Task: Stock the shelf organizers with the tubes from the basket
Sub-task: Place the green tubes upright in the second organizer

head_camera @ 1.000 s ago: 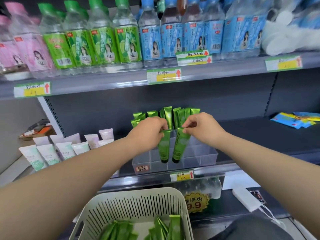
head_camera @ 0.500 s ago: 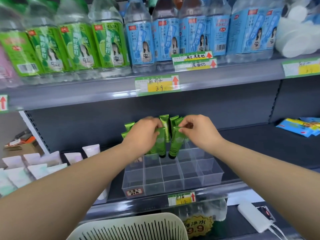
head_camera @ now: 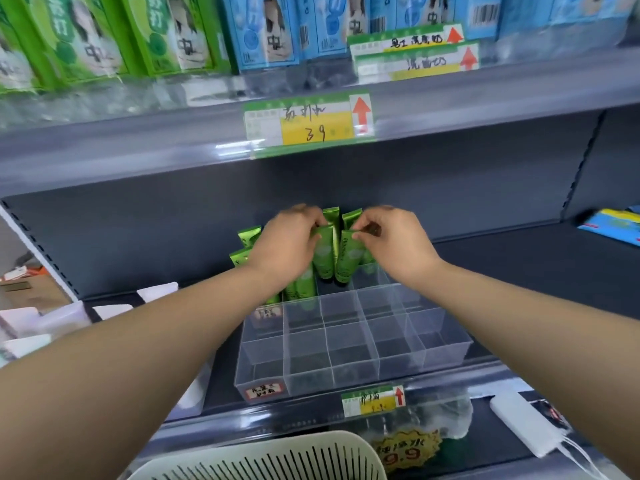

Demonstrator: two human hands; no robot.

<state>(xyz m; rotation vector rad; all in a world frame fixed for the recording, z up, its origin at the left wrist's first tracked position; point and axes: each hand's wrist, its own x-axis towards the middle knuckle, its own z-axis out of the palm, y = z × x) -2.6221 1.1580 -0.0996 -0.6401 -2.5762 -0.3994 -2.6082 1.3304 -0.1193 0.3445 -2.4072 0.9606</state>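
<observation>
- Since half a second ago, both your hands have carried their tubes further back over the organizer, and the basket has sunk to the bottom edge of the view.
- Your left hand [head_camera: 287, 247] has its fingers curled round the crimped top of a green plastic tube [head_camera: 323, 256] and pinches it firmly.
- Your right hand [head_camera: 398, 244] pinches the flat top end of a second green tube [head_camera: 347, 259] between thumb and fingertips.
- Both tubes hang cap down, side by side and almost touching. Their caps are at the rear compartments of the clear plastic divided organizer [head_camera: 446, 344], which sits on the dark grey metal shelf [head_camera: 519, 265].
- Other upright green tubes [head_camera: 247, 237] fill the back-left compartments, just beside your left wrist.
- Only the rim of the pale slatted plastic basket [head_camera: 277, 459] shows below, so you cannot see what it holds.
- A white rectangular power bank [head_camera: 526, 424] lies on the lower shelf to the right.
</observation>
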